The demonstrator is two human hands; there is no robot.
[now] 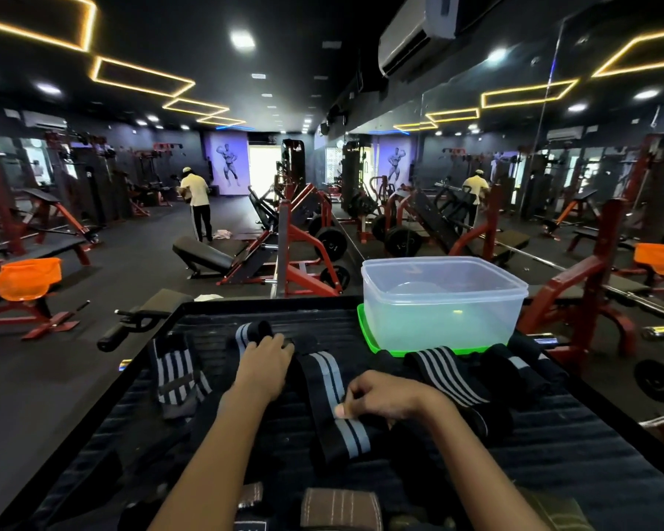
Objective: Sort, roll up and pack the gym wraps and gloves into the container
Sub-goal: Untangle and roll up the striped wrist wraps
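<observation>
holding the black wrap with pale blue stripes stretched across the middle of the frame, we have our left hand laid over its far end, fingers curled down on the cloth, while our right hand pinches its near part between thumb and fingertips. the risk, as we judge it, is a roll that starts crooked: if the left hand lets the far end slide on the ribbed mat, the band may twist and the roll would come out loose and too bulky for the clear container. that container stands open and looks empty at centre right, on a bright green lid, so nothing seems packed yet. other wraps crowd in: a striped one at left, a white-striped one just right of our hand, brown ones at the bottom edge; a stray end could get caught up in the roll. the surface is a dark ribbed mat on a raised platform. beyond it lies a dim gym with red machines, mirrors on the right, and a person standing far off.
</observation>
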